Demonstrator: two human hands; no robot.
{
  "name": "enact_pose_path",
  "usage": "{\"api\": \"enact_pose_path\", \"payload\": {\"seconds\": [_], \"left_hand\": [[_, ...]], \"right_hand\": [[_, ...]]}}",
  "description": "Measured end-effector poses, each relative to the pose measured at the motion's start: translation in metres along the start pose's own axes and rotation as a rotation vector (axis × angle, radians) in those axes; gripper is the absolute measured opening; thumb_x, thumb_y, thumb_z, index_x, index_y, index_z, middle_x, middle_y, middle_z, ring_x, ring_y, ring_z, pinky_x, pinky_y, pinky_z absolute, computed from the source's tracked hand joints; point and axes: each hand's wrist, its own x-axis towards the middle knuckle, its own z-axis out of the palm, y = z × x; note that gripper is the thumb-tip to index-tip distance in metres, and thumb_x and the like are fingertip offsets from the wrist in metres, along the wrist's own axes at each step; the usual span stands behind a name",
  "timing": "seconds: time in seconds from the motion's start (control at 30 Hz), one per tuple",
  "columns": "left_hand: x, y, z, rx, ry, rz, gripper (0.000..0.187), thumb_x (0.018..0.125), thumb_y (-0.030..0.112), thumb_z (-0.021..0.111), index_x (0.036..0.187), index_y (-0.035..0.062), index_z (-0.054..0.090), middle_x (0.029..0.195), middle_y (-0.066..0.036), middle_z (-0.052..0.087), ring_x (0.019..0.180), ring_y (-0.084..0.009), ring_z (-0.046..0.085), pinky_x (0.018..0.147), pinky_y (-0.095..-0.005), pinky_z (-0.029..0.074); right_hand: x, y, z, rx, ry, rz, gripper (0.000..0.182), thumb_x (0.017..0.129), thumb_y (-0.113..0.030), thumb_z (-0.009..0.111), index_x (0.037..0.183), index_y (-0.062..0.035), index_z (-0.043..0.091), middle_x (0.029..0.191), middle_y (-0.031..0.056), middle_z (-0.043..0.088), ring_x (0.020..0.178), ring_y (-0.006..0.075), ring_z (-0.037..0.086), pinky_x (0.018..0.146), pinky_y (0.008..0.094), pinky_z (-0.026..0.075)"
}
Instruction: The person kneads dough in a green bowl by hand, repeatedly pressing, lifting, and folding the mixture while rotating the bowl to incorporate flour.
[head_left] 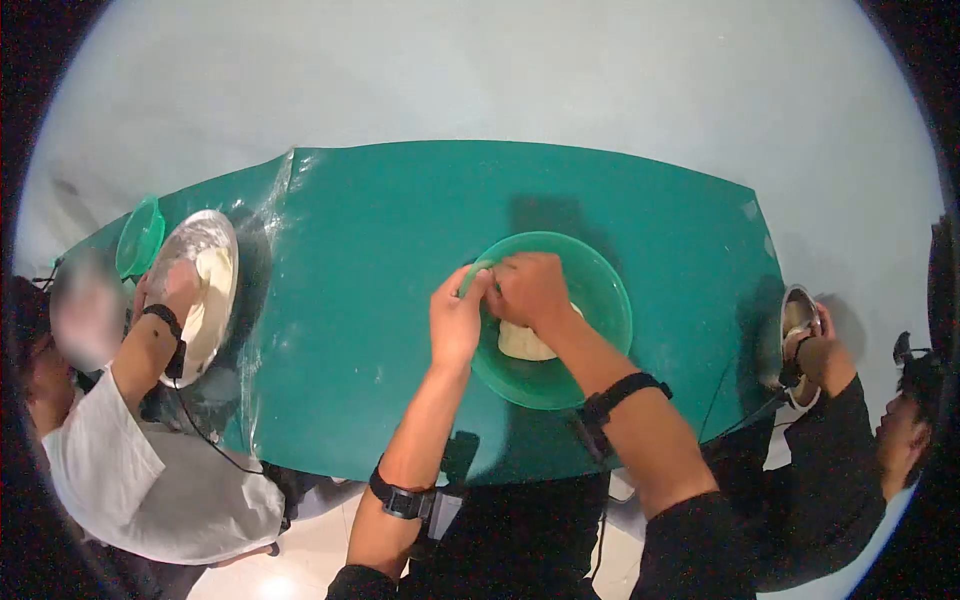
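A translucent green bowl (601,258) stands on the table in front of me, with a pale lump of dough (525,343) in it. My left hand (457,318) is at the bowl's left side, its thumb and fingers closed on the rim. Over the inside of the bowl is my right hand (530,288), its fingers curled in close to the left fingertips near the rim. Whatever lies in those curled fingers is hidden. Part of the dough is covered by my right hand and forearm.
The table has a green top (370,230). On the left, a person in a white shirt has a hand in a metal basin (222,228) of dough, beside a small green bowl (141,238). At right, another person in black handles a metal bowl (797,300).
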Motion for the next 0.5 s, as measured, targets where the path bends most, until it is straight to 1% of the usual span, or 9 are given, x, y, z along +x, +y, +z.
{"api": "enact_pose_path", "payload": {"seconds": [0.07, 0.13, 0.17, 0.2, 0.23, 0.33, 0.37, 0.47, 0.5], "left_hand": [[-0.002, 0.004, -0.003, 0.019, 0.015, -0.006, 0.023, 0.098, 0.015, 0.066, 0.114, 0.0, 0.074, 0.096, -0.002, 0.072, 0.088, -0.0103, 0.062, 0.082, -0.0275, 0.05], [-0.007, 0.008, -0.005, 0.056, 0.031, -0.02, 0.024, 0.096, 0.012, 0.067, 0.116, 0.0005, 0.074, 0.099, -0.003, 0.073, 0.089, -0.0117, 0.064, 0.083, -0.0284, 0.05], [-0.003, 0.0, -0.007, 0.114, 0.04, 0.046, 0.025, 0.094, 0.009, 0.067, 0.117, 0.0006, 0.073, 0.101, -0.004, 0.074, 0.089, -0.012, 0.064, 0.083, -0.0284, 0.05], [0.005, -0.019, -0.01, 0.17, 0.058, 0.108, 0.027, 0.092, 0.006, 0.066, 0.118, 0.0008, 0.073, 0.102, -0.004, 0.074, 0.088, -0.0122, 0.065, 0.083, -0.0285, 0.05], [0.007, -0.018, -0.008, 0.224, 0.086, 0.169, 0.029, 0.091, 0.003, 0.065, 0.119, 0.0009, 0.073, 0.104, -0.005, 0.074, 0.088, -0.0125, 0.065, 0.083, -0.0285, 0.051], [-0.011, 0.003, -0.005, 0.229, 0.122, -0.005, 0.037, 0.083, -0.006, 0.06, 0.117, 0.001, 0.073, 0.101, -0.005, 0.073, 0.086, -0.0126, 0.065, 0.081, -0.0281, 0.05], [-0.013, 0.001, -0.004, 0.212, 0.147, 0.032, 0.038, 0.082, -0.007, 0.058, 0.116, 0.001, 0.072, 0.098, -0.005, 0.073, 0.085, -0.0126, 0.065, 0.08, -0.0281, 0.05], [-0.022, -0.019, 0.001, 0.146, 0.224, 0.124, 0.041, 0.079, -0.008, 0.053, 0.114, 0.0014, 0.072, 0.09, -0.005, 0.071, 0.081, -0.0126, 0.064, 0.075, -0.0284, 0.049], [-0.025, -0.022, 0.003, 0.117, 0.258, 0.135, 0.041, 0.079, -0.008, 0.051, 0.113, 0.0019, 0.072, 0.088, -0.005, 0.07, 0.08, -0.0125, 0.064, 0.074, -0.0288, 0.049]], "right_hand": [[0.001, -0.003, 0.003, -0.026, -0.016, 0.156, 0.022, 0.08, -0.022, 0.071, 0.065, -0.0076, 0.064, 0.072, 0.0111, 0.07, 0.057, 0.0312, 0.061, 0.053, 0.0427, 0.049], [-0.001, -0.003, 0.005, 0.046, -0.011, 0.503, 0.028, 0.086, -0.027, 0.069, 0.068, -0.005, 0.067, 0.075, 0.0144, 0.071, 0.057, 0.0319, 0.063, 0.056, 0.0416, 0.051], [-0.002, 0.0, 0.002, 0.073, 0.0, 0.672, 0.032, 0.088, -0.029, 0.068, 0.07, -0.0037, 0.068, 0.076, 0.016, 0.072, 0.057, 0.0322, 0.063, 0.057, 0.041, 0.051], [-0.006, 0.003, -0.007, 0.102, -0.046, 0.647, 0.033, 0.09, -0.032, 0.067, 0.074, -0.0029, 0.068, 0.079, 0.0168, 0.072, 0.061, 0.0327, 0.064, 0.06, 0.0416, 0.052], [-0.012, 0.011, -0.018, 0.134, -0.099, 0.615, 0.035, 0.091, -0.034, 0.066, 0.078, -0.0022, 0.069, 0.082, 0.0176, 0.072, 0.065, 0.0332, 0.066, 0.063, 0.0423, 0.053], [-0.041, 0.024, -0.052, 0.243, -0.255, 0.53, 0.042, 0.096, -0.04, 0.063, 0.089, 0.0, 0.071, 0.09, 0.0199, 0.072, 0.076, 0.0346, 0.069, 0.072, 0.0443, 0.055], [-0.049, 0.022, -0.058, 0.278, -0.3, 0.51, 0.045, 0.098, -0.043, 0.062, 0.093, 0.0007, 0.071, 0.093, 0.0207, 0.073, 0.08, 0.0351, 0.07, 0.075, 0.0449, 0.056], [-0.078, -0.001, -0.074, -0.21, -0.247, 0.253, 0.041, 0.096, -0.041, 0.067, 0.1, -0.0007, 0.071, 0.096, 0.0192, 0.071, 0.089, 0.0342, 0.071, 0.08, 0.0461, 0.056], [-0.077, -0.002, -0.076, -0.119, -0.246, 0.312, 0.041, 0.094, -0.042, 0.069, 0.096, -0.0013, 0.07, 0.096, 0.0198, 0.071, 0.089, 0.0343, 0.07, 0.079, 0.0463, 0.055]]}}
